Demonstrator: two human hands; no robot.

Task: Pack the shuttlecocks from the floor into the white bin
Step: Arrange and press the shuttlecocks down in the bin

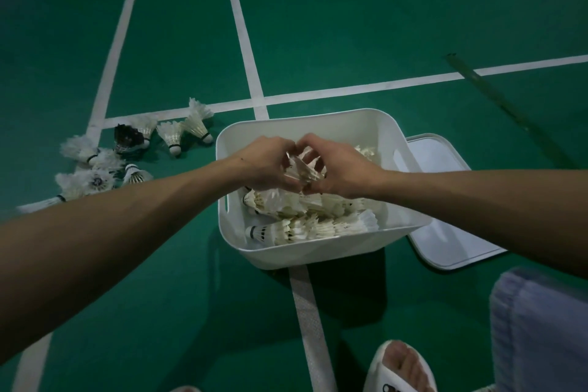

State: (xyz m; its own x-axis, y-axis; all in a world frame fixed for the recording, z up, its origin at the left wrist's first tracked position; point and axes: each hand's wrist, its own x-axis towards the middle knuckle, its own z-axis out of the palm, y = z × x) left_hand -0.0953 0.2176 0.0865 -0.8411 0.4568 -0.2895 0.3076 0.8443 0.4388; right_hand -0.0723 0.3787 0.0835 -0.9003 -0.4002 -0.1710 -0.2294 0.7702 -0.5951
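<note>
White bin (318,124) stands on the green floor (350,25) at centre, astride a white court line (305,312). It holds packed shuttlecocks (311,223), white-feathered and lying on their sides in nested rows; the near row points its cork left, and the pile sits well below the rim. We cannot count them, as both hands cover the middle of the bin. Just right of the bin a flat white lid (445,169) lies on the floor, its left edge hidden behind the bin wall and its near part crossed by the right forearm. Loose shuttlecocks (171,137) are scattered on the floor to the left of the bin, 1 dark shuttlecock (127,137) among them; the nearer ones overlap and the left forearm cuts them off, so no count is possible. Left hand (267,165) and right hand (337,169) meet over the bin, fingers curled in from both sides and gripping the held shuttlecock (302,170) between them. Whether that is 1 or several stacked we cannot tell. Both forearms are bare and stretched forward. A dark strip (490,89) lies on the floor far right. Near right: a white sandal (401,369) and a pale trouser leg (541,328), both cut off by the frame.
</note>
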